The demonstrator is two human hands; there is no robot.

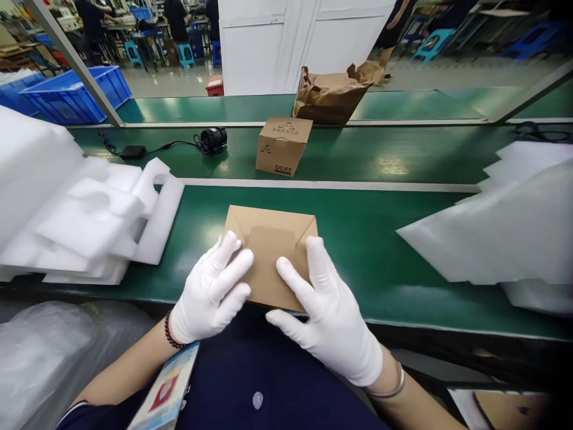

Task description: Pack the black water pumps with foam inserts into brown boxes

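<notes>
A small plain brown cardboard box point(273, 239) stands on the green bench right in front of me, its upper side showing folded panels. My left hand point(215, 289), in a white glove, rests at the box's left side with the fingers apart and slightly bent. At the right side, my right hand point(324, 310), gloved too, has its fingers spread; the forefinger lies over the top of the box and the thumb is near its front edge. The underside of the box is hidden.
Beyond a white strip stand a closed box marked DC65 point(282, 149) and a black cylindrical device point(213, 140) with a cable. White foam pieces point(98, 209) lie left, white foam sheets point(496, 233) right. Behind are a torn paper bag point(331, 98) and blue crates point(80, 92).
</notes>
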